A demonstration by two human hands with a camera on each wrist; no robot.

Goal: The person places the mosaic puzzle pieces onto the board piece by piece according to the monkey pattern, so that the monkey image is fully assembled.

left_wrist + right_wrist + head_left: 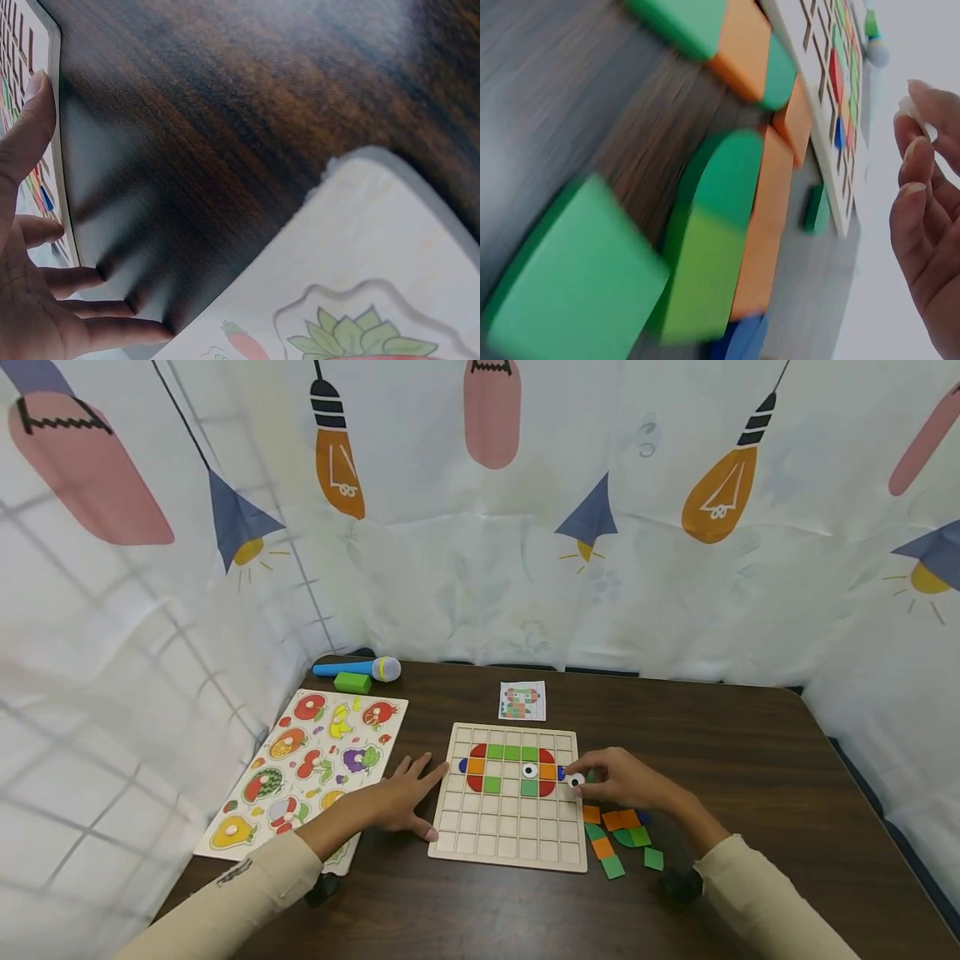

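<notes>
A wooden grid board (510, 852) lies on the table, partly filled with red, green, orange and blue pieces and one round eye piece (530, 770). My left hand (401, 797), fingers spread, touches the board's left edge; in the left wrist view the hand (37, 300) has its thumb on the rim. My right hand (618, 779) pinches a white eye piece (576, 780) at the board's right edge. In the right wrist view, the hand (937, 202) holds that white piece (918, 117) between thumb and finger, above the board.
Loose green (612, 867), orange (592, 814) and blue pieces lie right of the board. A small pattern card (522, 701) is behind it. At left are a fruit board (255, 810), a green block (352, 683) and a toy microphone (345, 669).
</notes>
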